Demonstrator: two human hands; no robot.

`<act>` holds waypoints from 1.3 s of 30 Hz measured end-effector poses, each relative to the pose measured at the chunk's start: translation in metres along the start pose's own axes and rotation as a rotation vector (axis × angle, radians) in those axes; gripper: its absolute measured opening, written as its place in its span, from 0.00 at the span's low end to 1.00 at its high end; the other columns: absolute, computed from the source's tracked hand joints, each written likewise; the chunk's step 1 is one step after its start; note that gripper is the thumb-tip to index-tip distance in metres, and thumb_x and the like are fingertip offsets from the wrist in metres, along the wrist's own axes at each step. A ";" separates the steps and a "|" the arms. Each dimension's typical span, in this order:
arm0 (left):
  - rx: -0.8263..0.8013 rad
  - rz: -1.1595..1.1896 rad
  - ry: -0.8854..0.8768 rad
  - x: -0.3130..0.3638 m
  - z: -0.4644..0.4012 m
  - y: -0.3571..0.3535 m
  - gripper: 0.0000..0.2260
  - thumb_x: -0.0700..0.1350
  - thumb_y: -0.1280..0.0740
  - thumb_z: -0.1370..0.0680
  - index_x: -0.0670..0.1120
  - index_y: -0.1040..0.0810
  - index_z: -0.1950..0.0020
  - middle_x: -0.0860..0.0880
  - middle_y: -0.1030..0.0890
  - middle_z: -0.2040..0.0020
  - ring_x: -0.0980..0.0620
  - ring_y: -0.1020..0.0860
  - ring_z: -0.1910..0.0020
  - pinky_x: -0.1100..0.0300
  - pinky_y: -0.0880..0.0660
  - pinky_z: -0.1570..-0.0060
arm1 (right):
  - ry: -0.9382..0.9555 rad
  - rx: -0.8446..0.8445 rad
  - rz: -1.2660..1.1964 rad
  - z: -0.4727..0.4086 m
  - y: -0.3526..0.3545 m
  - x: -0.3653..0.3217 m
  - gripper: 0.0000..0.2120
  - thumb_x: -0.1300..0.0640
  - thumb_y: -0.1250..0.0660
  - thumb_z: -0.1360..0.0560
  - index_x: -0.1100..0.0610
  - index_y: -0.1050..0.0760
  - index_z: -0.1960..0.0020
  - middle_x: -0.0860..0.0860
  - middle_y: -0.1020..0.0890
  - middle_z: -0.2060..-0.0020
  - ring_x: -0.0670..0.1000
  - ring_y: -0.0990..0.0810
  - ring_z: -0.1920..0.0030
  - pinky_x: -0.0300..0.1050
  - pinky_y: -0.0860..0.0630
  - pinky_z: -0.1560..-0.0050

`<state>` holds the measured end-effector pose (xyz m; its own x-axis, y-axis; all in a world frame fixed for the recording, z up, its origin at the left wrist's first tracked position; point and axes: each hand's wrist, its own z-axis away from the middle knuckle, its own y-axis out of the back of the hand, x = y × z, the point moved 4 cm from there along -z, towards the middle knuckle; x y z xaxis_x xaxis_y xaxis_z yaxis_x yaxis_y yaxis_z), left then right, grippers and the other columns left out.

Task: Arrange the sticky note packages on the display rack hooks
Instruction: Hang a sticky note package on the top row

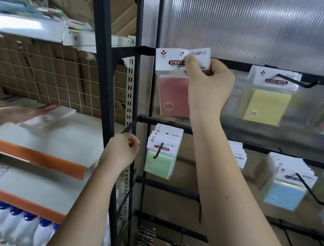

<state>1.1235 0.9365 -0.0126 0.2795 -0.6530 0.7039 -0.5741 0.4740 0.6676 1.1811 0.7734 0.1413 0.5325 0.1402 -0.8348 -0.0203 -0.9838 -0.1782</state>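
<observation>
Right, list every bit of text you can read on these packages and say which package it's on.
"STICKY N", rest hidden by the thumb: header card of the pink package that the right hand pinches.
"STICKY NOTE": header of the yellow package.
"STICKY NOTE", partly crossed by the hook: header of the green package.
Banner on the blue package: blurred, not legible.
Small print on all the cards: too small to read.

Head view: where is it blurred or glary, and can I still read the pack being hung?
Head view: left edge motion-blurred, glare streaks on the ribbed panel, edges bowed by the wide lens; the red pack in the right hand is sharp, header readable.
</observation>
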 end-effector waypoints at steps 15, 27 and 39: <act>-0.062 -0.011 0.027 0.003 -0.023 -0.018 0.08 0.44 0.42 0.22 0.53 0.23 0.52 0.56 0.26 0.53 0.55 0.27 0.53 0.61 0.30 0.60 | -0.034 -0.068 0.051 -0.011 -0.007 0.010 0.10 0.55 0.32 0.27 0.62 0.23 0.62 0.47 0.24 0.73 0.46 0.28 0.71 0.40 0.31 0.69; -0.105 0.035 0.058 0.005 -0.024 -0.035 0.05 0.43 0.38 0.22 0.49 0.23 0.51 0.51 0.22 0.52 0.52 0.25 0.56 0.60 0.30 0.62 | -0.087 -0.071 0.267 -0.071 -0.025 0.050 0.12 0.53 0.33 0.24 0.60 0.27 0.62 0.48 0.25 0.71 0.45 0.29 0.71 0.38 0.35 0.71; -0.138 0.088 0.122 0.001 -0.012 -0.058 0.15 0.41 0.42 0.20 0.45 0.26 0.35 0.47 0.22 0.41 0.57 0.30 0.58 0.64 0.35 0.62 | -0.131 0.058 0.250 -0.071 -0.003 0.074 0.15 0.53 0.32 0.26 0.53 0.27 0.41 0.43 0.24 0.55 0.46 0.24 0.54 0.40 0.29 0.53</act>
<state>1.1667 0.9155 -0.0474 0.3295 -0.5329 0.7794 -0.4915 0.6080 0.6235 1.2807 0.7787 0.1165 0.3913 -0.0886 -0.9160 -0.1874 -0.9822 0.0149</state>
